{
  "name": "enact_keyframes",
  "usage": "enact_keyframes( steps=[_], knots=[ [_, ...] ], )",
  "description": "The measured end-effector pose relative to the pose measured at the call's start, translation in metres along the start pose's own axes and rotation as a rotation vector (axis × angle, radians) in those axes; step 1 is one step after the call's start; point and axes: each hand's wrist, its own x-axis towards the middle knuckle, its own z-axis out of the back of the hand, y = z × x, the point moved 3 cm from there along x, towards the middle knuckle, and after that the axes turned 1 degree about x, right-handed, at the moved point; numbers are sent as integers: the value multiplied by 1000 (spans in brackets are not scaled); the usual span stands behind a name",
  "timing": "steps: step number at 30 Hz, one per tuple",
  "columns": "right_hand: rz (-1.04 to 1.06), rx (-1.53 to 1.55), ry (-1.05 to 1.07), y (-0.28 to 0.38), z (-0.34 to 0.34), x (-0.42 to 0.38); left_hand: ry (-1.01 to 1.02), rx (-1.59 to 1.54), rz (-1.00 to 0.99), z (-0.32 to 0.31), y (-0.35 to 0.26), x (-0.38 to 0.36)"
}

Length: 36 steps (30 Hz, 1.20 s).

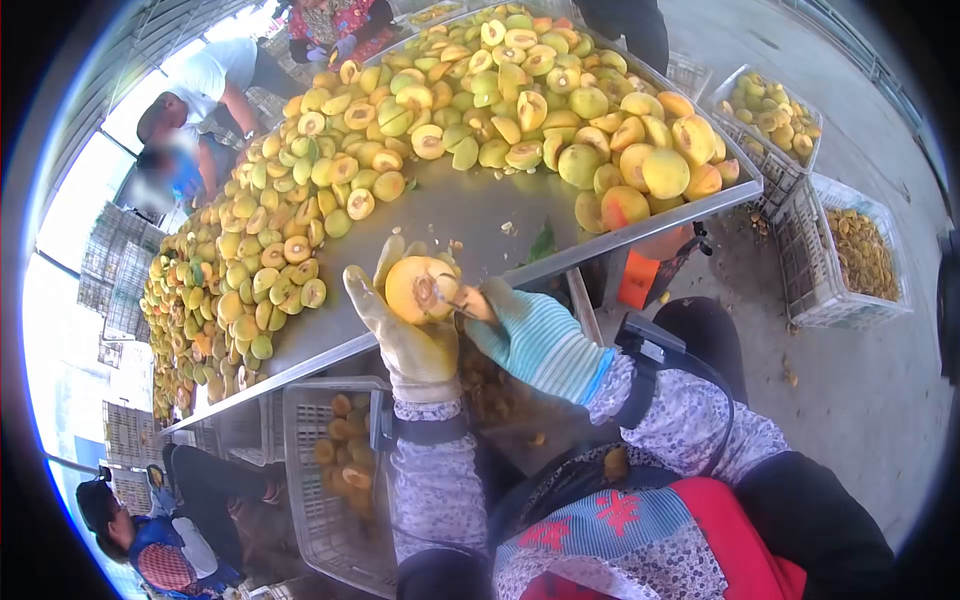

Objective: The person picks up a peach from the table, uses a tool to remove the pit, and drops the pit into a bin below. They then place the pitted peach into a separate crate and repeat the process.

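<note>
My left hand, in a pale, soiled glove, cups a yellow peach half with its cut face and brown pit hollow towards my right hand. In a blue-green striped glove, my right hand is closed on a small pitting tool, whose tip reaches the centre of the peach. Most of the tool is hidden by the fingers. Both hands are just over the near edge of a metal table, where halved peaches lie heaped.
A crate of peach halves stands below the table at left. On the right are a crate of fruit and a crate of brown pits or scraps. Other people work around the table; one person is at lower left.
</note>
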Motion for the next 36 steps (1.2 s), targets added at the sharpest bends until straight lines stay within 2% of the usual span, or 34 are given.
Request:
enact_keyframes(
  steps=[1, 3, 6, 11, 14, 19, 22, 36],
  knots=[
    [-7, 1, -1, 0, -4, -1, -1, 3, 7, 3, 4, 1],
    [-84, -42, 25, -3, -8, -2, -45, 113, -104, 9, 8, 5],
    [-115, -73, 57, 0, -7, 0, -56, 57, -22, -8, 5, -7],
    [-79, -139, 78, 6, 0, -1, -51, 42, -57, -9, 9, -11],
    [-139, -137, 92, 7, -4, -5, -55, 23, -71, -9, 9, -14],
    [-215, -42, 102, 7, -13, -8, -50, -18, -101, -8, 11, -16],
    [-215, -24, 123, 6, -16, -7, -119, -22, -115, -10, 9, -20],
    [-302, 131, 267, 7, -19, -8, -138, 235, -191, -5, 9, -19]
  ],
)
